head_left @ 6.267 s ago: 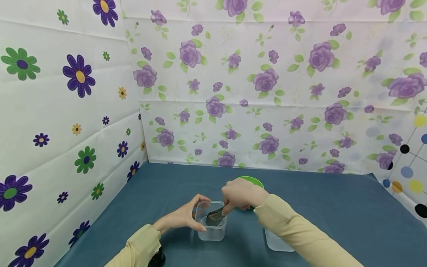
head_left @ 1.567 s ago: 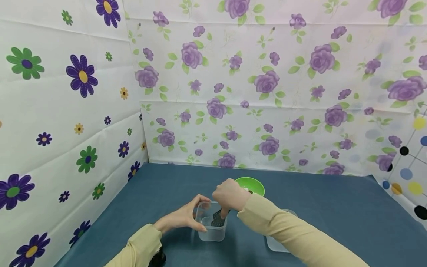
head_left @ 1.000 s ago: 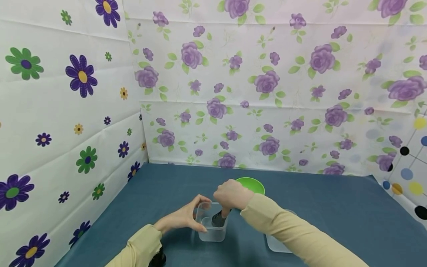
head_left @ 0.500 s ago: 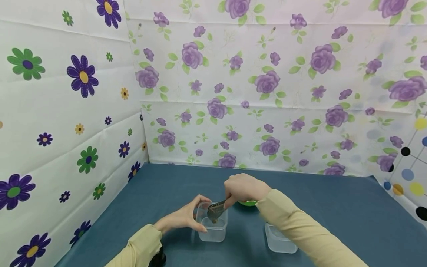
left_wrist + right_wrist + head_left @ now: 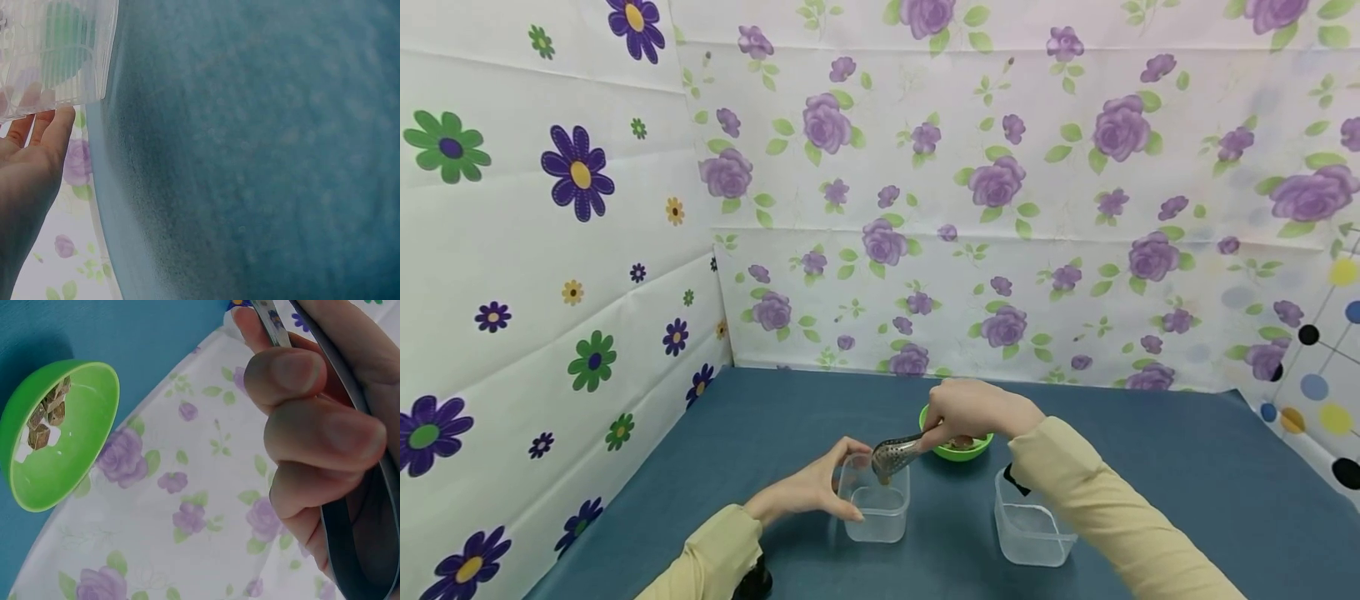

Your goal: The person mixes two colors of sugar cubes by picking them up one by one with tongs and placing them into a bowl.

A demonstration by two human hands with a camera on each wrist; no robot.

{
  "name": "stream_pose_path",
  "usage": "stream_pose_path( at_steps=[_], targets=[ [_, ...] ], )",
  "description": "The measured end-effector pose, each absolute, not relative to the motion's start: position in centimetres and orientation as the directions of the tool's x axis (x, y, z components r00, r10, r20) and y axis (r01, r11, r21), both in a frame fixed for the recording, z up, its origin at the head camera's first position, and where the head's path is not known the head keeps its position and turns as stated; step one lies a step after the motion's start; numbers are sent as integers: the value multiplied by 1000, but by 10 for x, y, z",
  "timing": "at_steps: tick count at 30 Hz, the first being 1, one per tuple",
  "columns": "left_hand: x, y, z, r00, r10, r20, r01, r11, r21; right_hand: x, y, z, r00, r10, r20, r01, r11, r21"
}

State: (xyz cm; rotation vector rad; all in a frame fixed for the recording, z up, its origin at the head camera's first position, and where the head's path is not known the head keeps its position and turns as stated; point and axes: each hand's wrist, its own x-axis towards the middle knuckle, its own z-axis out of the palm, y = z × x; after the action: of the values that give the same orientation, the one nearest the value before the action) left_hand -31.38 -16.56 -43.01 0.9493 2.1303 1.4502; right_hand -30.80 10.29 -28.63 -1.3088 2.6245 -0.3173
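**A:** What is the person holding, and why that way?

**B:** The left hand (image 5: 811, 490) wraps around the near-left side of a clear plastic tub (image 5: 877, 502) standing upright on the blue desk (image 5: 1150, 467). Thumb and fingers (image 5: 57, 128) curl against its wall, probably to keep the light tub from sliding or tipping. The right hand (image 5: 973, 410) hovers just behind the tub, its fingers (image 5: 294, 375) clamped on the handle of a perforated metal spoon (image 5: 893, 455). The spoon head hangs directly over the tub's open mouth, likely so that anything dripping or falling lands inside.

**A:** What does the spoon look like?

**B:** It is silver metal with a rounded head full of small holes, tilted slightly downward. A small brownish bit seems to sit in or under the head, but it is too small to be sure. In the right wrist view the handle shows as a thin, shiny, dark strip running across the palm.

**A:** And the tub?

**B:** Square with rounded corners, see-through, with faint ribbing on its wall in the left wrist view. Its inside is too unclear to say what it holds.

**A:** What else is near the tub?

**B:** A green bowl (image 5: 958, 447) sits just behind it and slightly to the right, partly hidden by the right hand; it holds a few brown chunks. A second clear tub (image 5: 1030, 527) stands to the right of the first one, apart from it, beneath the right sleeve. Floral-print sheets form walls behind and beside the desk.
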Motion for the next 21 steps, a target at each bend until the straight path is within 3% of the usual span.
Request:
stream_pose_path(
  at_steps=[9,21],
  targets=[
    [-314,-166,-432,-691,720,62,314,222,923,-311,106,-294,-595,-796,-108,-704,581,-409],
    [-314,-166,-431,-683,728,69,327,220,919,-326,118,-307,-576,-811,-107,-681,548,-485]
  ],
)
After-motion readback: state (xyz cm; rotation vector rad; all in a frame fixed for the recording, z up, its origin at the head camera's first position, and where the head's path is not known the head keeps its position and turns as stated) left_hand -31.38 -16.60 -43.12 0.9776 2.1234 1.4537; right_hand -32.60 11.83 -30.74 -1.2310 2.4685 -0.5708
